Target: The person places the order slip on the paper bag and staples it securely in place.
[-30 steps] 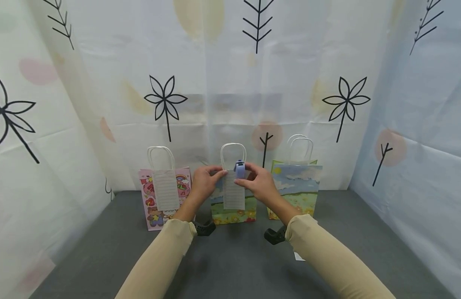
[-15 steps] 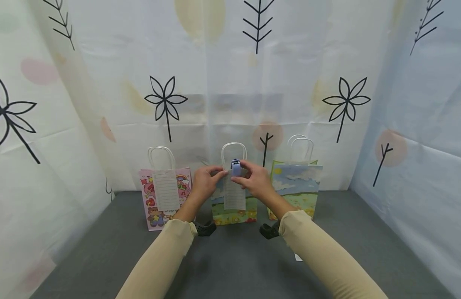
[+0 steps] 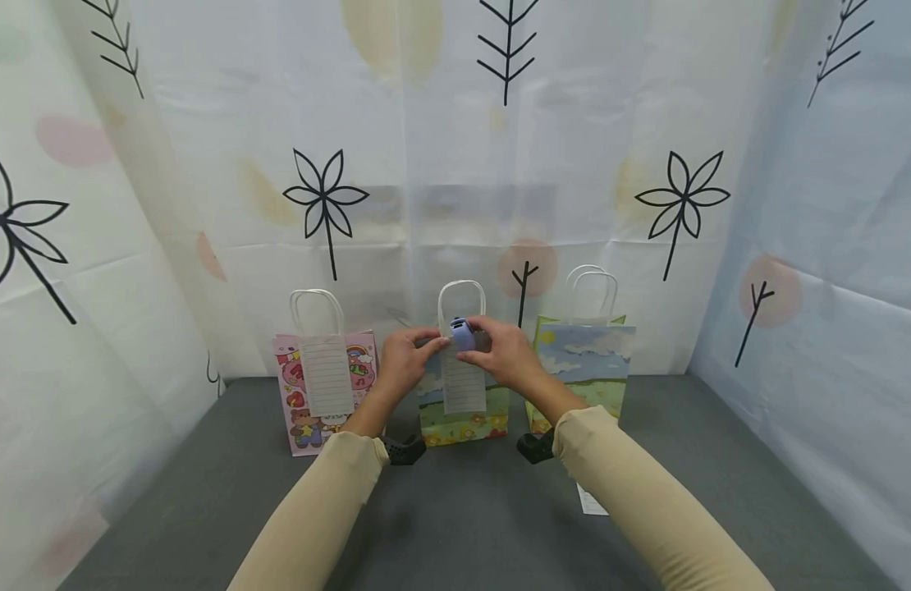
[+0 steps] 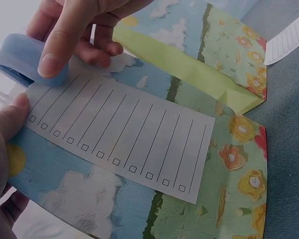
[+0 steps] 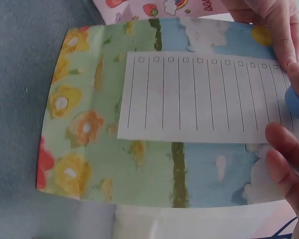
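Note:
In the middle of the head view stands a paper gift bag point(image 3: 463, 431) with a sky-and-flowers print and white handles. A lined checklist sheet point(image 4: 119, 134) lies against its front at the top edge. My left hand point(image 3: 401, 359) pinches the sheet's upper left corner together with the bag's rim, thumb in front. In my right hand point(image 3: 509, 353), between thumb and fingers, is what looks like a small blue stapler point(image 3: 463, 335). It sits at the top end of the sheet, tilted, close to the left thumb. Whether its jaws enclose the rim is hidden.
To the left stands a pink cartoon-print bag point(image 3: 300, 435) bearing a similar lined sheet point(image 3: 327, 377). A second landscape-print bag point(image 3: 588, 353) is on the right. Another white sheet point(image 3: 592, 502) lies on the grey table by the right forearm. A patterned curtain point(image 3: 455, 164) closes off the back.
My right hand has shifted slightly left with the blue stapler, which has gone from upright to tilted and come nearer the left thumb. The left hand keeps its place.

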Available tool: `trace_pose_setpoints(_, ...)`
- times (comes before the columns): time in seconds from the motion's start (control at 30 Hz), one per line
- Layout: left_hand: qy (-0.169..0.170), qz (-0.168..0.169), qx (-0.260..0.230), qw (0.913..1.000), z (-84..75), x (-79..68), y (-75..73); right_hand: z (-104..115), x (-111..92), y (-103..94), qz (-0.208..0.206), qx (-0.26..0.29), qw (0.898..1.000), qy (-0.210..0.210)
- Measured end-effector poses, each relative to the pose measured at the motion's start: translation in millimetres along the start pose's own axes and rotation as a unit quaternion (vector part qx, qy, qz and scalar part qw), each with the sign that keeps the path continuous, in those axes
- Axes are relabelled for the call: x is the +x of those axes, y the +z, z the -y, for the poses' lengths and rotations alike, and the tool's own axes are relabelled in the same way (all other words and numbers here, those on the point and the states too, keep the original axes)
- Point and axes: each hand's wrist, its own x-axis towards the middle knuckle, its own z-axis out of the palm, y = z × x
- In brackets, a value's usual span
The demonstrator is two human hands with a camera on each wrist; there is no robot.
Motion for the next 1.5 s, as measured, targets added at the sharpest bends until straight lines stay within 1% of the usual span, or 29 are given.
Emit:
trace_pose_setpoints(0.1,0.000,0.002,0.003,1.0000,0.2,0.1,-0.4,0.2,1.7,-1.5,0.014,-0.021,1.000,-0.011)
trace_pose_setpoints(0.2,-0.005,0.005,-0.001,1.0000,-0.2,0.0,-0.9,2.3,4.5,-4.1,0.031,-0.034,0.999,-0.013)
trace_pose_setpoints(0.43,0.007,0.004,-0.009,0.9999,0.8,-0.3,-1.9,7.7,9.6,-10.3,0.096,-0.036,0.994,0.023)
trace_pose_setpoints(0.53,0.012,0.005,-0.011,0.9999,1.0,-1.1,-2.1,7.9,10.1,-10.7,0.107,-0.039,0.993,0.025)
trace_pose_setpoints(0.7,0.012,0.005,-0.015,0.9998,1.2,-1.6,-1.6,9.5,10.3,-12.1,0.113,-0.046,0.992,0.023)
trace_pose_setpoints(0.97,0.009,0.017,-0.016,0.9997,1.5,-3.2,-2.0,14.0,9.6,-13.7,0.121,-0.076,0.990,0.019)
trace_pose_setpoints(1.13,0.015,0.033,-0.014,0.9992,2.5,-3.2,-3.5,14.5,7.4,-11.9,0.112,-0.083,0.990,0.010)
trace_pose_setpoints(1.3,0.012,0.049,-0.013,0.9986,2.5,-3.0,-4.7,14.7,4.8,-11.4,0.099,-0.072,0.993,-0.002)
trace_pose_setpoints(1.5,0.021,0.050,-0.015,0.9984,1.2,-3.3,-5.2,14.3,3.3,-10.3,0.080,-0.069,0.994,-0.023)
